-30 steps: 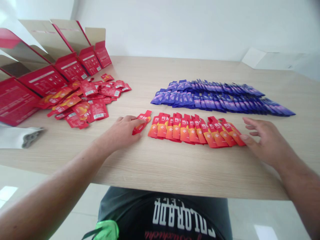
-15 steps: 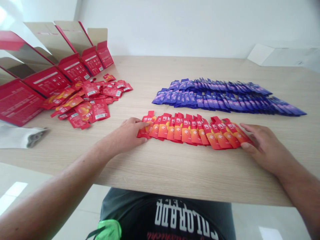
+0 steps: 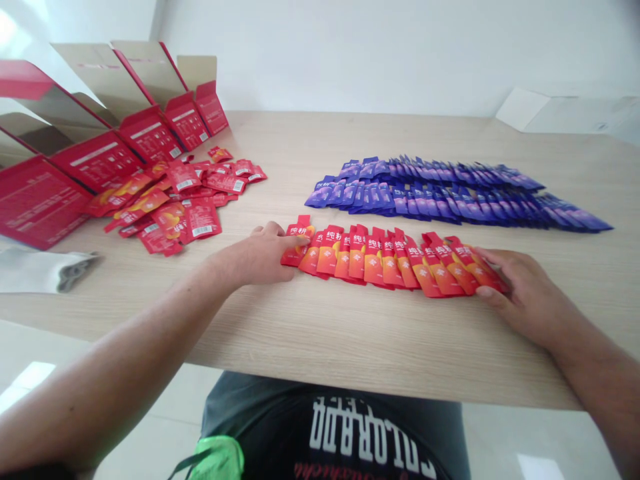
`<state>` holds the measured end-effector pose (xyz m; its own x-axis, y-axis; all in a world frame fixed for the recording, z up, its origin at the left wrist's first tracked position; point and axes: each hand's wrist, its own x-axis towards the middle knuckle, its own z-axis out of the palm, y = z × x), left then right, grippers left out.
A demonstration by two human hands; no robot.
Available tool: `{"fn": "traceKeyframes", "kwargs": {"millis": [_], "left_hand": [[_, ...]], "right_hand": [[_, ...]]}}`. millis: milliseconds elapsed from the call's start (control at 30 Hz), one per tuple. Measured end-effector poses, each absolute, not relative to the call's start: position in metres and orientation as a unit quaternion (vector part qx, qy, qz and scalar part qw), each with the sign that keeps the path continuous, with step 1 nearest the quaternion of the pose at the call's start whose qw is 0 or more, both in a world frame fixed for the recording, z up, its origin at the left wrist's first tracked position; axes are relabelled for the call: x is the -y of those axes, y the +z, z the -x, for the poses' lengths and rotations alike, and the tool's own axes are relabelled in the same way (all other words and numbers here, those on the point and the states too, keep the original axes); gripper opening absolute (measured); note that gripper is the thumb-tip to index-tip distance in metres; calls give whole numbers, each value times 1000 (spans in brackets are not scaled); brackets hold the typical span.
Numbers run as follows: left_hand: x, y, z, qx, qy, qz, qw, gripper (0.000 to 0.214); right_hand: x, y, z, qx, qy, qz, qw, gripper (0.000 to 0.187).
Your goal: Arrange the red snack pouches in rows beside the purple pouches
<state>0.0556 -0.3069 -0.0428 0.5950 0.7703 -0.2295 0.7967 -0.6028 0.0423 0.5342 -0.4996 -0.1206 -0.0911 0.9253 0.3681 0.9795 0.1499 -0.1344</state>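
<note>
A row of overlapping red-and-orange sachets (image 3: pixel 375 259) lies fanned across the table in front of me. At its left end my left hand (image 3: pixel 267 257) has its fingers on the outermost sachet (image 3: pixel 296 251), which sits slightly higher than its neighbours. My right hand (image 3: pixel 520 293) curls round the row's other end, its thumb at the lower edge and its fingers at the upper edge of the last sachets (image 3: pixel 480 272). The undersides of both hands are hidden. Behind this row, purple-blue sachets (image 3: pixel 425 200) lie in two overlapping rows.
Loose red sachets (image 3: pixel 175 210) are heaped at the left, in front of several open red cartons (image 3: pixel 150 133). A white-and-grey cloth-like item (image 3: pixel 45 270) lies near the left edge. A white box (image 3: pixel 565 113) stands at the back right.
My left hand has shifted slightly away from me, and the leftmost sachet has moved up with it. My right hand has moved slightly left against the row's end.
</note>
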Motion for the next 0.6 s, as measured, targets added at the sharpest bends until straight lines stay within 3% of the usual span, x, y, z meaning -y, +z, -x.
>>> {"fn": "traceKeyframes", "kwargs": {"millis": [300, 600], "left_hand": [[309, -40, -56, -432, -82, -887, 140, 80], [333, -44, -70, -478, -56, -859, 174, 104]], "right_hand": [[501, -119, -530, 737, -59, 646, 190, 72], [499, -120, -523, 758, -29, 626, 178, 89]]}}
